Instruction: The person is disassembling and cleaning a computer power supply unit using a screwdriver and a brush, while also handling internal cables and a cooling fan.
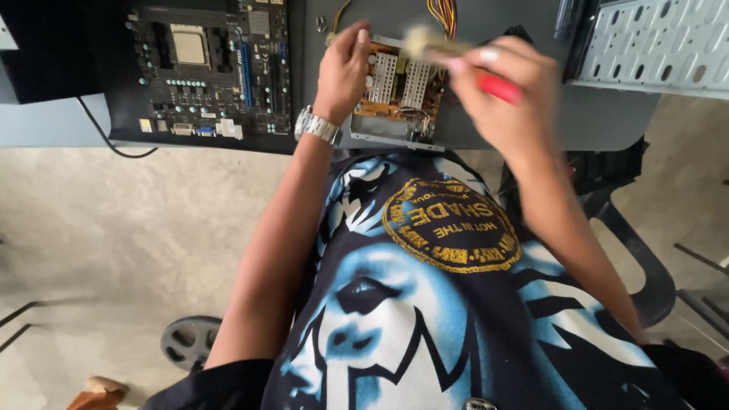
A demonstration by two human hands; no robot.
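Observation:
An opened power supply unit (pixel 396 95) with a brown circuit board and metal heat sinks lies on the dark table edge in front of me. My left hand (pixel 343 64), with a metal watch on the wrist, rests on the unit's left side and steadies it. My right hand (pixel 505 95) grips a brush with a red handle (pixel 499 87). Its pale bristles (pixel 418 38), blurred by motion, are over the top right of the board.
A black motherboard (pixel 209 68) lies on the table to the left. A perforated grey metal case panel (pixel 653 45) sits at the top right. Coloured wires (pixel 443 14) run from the unit. A dark chair (pixel 645 258) stands at the right, a round reel (pixel 188 342) on the floor.

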